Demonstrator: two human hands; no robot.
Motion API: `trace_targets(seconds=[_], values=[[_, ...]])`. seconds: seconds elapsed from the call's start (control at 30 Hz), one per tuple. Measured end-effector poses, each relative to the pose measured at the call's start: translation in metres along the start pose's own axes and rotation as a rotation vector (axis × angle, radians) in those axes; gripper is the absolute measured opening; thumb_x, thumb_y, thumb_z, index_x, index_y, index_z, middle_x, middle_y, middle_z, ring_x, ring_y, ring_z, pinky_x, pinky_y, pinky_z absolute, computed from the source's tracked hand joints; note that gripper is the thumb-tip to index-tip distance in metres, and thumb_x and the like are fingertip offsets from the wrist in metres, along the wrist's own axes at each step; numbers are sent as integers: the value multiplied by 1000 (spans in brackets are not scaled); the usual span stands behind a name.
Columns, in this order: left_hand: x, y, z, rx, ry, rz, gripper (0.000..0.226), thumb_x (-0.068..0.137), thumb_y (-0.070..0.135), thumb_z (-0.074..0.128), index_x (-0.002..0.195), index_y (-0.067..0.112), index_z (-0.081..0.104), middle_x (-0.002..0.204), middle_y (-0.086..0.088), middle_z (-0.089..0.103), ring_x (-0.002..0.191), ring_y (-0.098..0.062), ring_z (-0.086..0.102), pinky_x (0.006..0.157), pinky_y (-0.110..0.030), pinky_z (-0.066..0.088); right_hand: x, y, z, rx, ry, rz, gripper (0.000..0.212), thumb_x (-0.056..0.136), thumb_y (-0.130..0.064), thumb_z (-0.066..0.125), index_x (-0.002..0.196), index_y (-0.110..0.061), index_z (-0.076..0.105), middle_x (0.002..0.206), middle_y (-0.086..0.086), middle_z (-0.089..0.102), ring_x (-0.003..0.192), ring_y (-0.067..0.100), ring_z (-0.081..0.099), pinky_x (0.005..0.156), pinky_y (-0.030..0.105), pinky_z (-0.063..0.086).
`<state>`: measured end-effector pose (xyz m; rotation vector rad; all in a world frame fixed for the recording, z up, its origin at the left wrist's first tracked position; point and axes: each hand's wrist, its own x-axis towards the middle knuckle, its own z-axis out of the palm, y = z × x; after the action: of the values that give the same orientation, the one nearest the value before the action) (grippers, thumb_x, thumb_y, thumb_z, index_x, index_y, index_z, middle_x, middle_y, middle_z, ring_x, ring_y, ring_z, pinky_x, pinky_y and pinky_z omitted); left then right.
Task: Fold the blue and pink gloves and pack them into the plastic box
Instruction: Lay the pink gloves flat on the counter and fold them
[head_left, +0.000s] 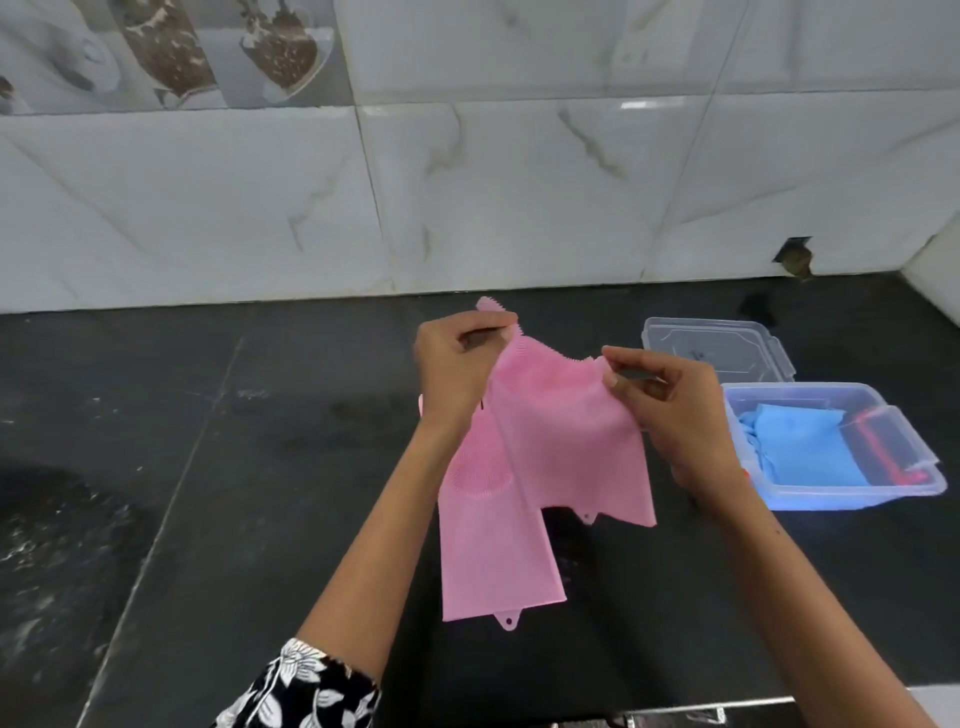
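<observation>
Okay, my left hand (457, 364) and right hand (670, 405) each pinch the top edge of the pink gloves (540, 457), hanging above the dark counter (260, 467). Right of them, blue gloves (800, 441) lie folded in the plastic box (852, 496), its lid (717, 348) just behind.

Bristly matt pink gloves (545, 457); clear glossy plastic box (831, 447); dark polished stone counter (208, 467).

The box (883, 493) is sitting open-topped near the table's (260, 467) right edge, its lid (717, 348) lying just behind; the blue gloves (800, 447) are filling its left part, leaving room at its right.
</observation>
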<state>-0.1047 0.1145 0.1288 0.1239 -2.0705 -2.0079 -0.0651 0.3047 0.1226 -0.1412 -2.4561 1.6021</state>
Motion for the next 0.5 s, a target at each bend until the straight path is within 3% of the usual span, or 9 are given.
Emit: trace_targets(seconds=[0.07,0.13,0.23,0.27,0.4,0.5], values=[[1,-13,17,-51,5,-17,18,76,-2,70,85,12,77,77,-3,74,75,-14,71,70,-25,58,1,14,-13,-54,39,5,28,82,-12,69,108,-21,71,97,-10,72,86,0,67,79,20,51],[-2,-37,32,-13,22,-50,18,76,-5,69,87,7,76,76,-1,73,69,-9,68,66,-21,54,1,36,-20,-212,67,42,27,82,-10,68,108,-18,71,99,-3,73,87,8,67,83,24,50],[-19,-85,50,199,-6,-149,17,77,-9,63,87,-1,75,77,-8,71,73,-15,61,75,-32,53,-11,77,-17,-424,1,185,30,84,-7,65,114,-7,66,111,10,70,101,23,65,91,30,47],[-25,-100,54,269,-19,-179,18,78,-10,61,87,-1,75,79,-11,72,76,-17,62,76,-30,52,-17,90,-15,-457,-37,254,34,84,-8,66,118,-5,63,115,11,68,105,24,63,95,33,46],[-35,-132,58,390,32,-201,17,81,-8,62,90,0,74,89,-14,74,86,-23,68,67,-3,41,-44,115,-13,-522,-82,466,45,87,-34,64,124,-10,57,114,7,67,99,20,64,90,35,50],[-33,-135,57,441,22,-153,17,80,-8,64,89,1,75,87,-13,74,82,-19,67,61,2,37,-73,117,-17,-580,-129,444,53,80,-55,63,117,-17,60,105,-1,69,87,13,64,76,28,50]])
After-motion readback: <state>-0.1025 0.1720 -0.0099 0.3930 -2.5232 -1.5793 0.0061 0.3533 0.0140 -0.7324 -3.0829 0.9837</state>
